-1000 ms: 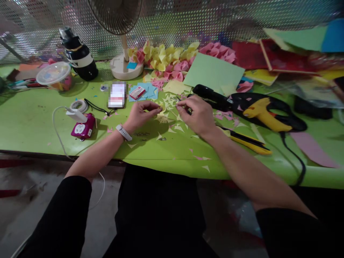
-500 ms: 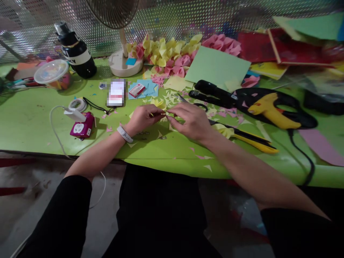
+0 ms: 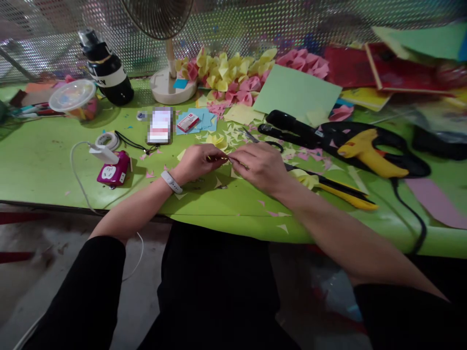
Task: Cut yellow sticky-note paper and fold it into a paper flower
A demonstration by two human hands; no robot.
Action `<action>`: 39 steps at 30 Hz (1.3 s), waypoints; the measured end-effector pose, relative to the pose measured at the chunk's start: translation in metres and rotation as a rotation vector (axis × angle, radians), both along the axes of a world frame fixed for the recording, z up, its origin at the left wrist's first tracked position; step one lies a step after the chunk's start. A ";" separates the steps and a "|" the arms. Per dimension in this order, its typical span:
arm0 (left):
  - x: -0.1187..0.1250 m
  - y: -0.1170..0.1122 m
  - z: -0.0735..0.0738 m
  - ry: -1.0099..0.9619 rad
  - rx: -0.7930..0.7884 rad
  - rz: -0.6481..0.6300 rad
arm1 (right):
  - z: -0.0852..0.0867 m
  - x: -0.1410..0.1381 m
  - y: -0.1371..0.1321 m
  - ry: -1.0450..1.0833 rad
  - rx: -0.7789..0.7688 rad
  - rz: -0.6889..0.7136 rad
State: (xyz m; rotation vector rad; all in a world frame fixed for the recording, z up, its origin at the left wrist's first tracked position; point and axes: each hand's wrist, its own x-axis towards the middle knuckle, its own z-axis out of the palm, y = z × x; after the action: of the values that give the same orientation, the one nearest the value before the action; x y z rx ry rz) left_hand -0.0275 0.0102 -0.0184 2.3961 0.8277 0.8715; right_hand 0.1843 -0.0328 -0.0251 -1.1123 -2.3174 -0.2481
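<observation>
Over the front middle of the green table, my left hand (image 3: 199, 161) and my right hand (image 3: 260, 164) meet fingertip to fingertip. Both are closed in a pinch. Whatever sits between the fingers is small and mostly hidden; a sliver of yellow shows by the left fingers. Just behind the hands lie a folded yellow paper piece (image 3: 217, 141) and many pale paper scraps (image 3: 233, 132). Scissors (image 3: 273, 145) rest behind my right hand. Under my right forearm's far side is a yellow-and-black long-handled tool (image 3: 346, 194), with a yellow paper piece (image 3: 305, 179) against it.
Rows of pink and yellow paper flowers (image 3: 233, 70) stand at the back beside a fan (image 3: 171, 87). A black stapler (image 3: 292, 127) and yellow glue gun (image 3: 375, 153) lie right. A phone (image 3: 159, 125), purple power adapter (image 3: 115, 171) and black bottle (image 3: 109, 73) are left.
My fingertips have drawn closer together, and the right fingers have curled in more. The view has shifted slightly; the things on the table stay in place.
</observation>
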 end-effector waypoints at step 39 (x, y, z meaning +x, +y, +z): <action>-0.006 -0.001 0.020 -0.119 -0.300 -0.099 | 0.001 0.002 -0.002 0.289 -0.204 0.110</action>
State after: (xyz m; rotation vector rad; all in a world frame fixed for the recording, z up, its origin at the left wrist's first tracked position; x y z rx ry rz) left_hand -0.0332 0.0090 0.0014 2.0850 0.7301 0.7817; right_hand 0.1867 -0.0350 -0.0240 -1.0350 -2.1680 0.1839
